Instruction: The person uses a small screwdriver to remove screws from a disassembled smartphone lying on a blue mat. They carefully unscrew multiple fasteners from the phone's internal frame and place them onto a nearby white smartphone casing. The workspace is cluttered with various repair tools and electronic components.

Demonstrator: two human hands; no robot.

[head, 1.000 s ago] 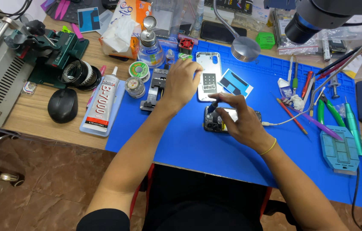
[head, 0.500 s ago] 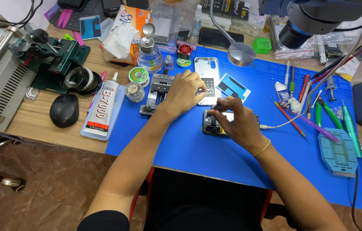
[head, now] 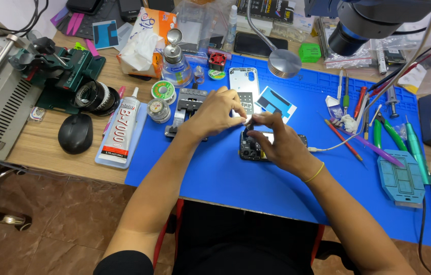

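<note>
Mid-repair: left hand (head: 214, 113) and right hand (head: 275, 144) both pinching tiny part just above opened phone (head: 256, 148). Next likely needs steady, precise seating. Glue tube (head: 120, 128) far left.

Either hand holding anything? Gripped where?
Both hands, left hand and right hand, pinch a small pale piece between fingertips above the opened dark phone; what it is cannot be told.

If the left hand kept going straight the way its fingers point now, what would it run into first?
The left hand points rightward, toward the right hand. Their fingertips nearly meet above the opened phone, so the right hand's fingers come first; the depth between them is unclear.
</note>
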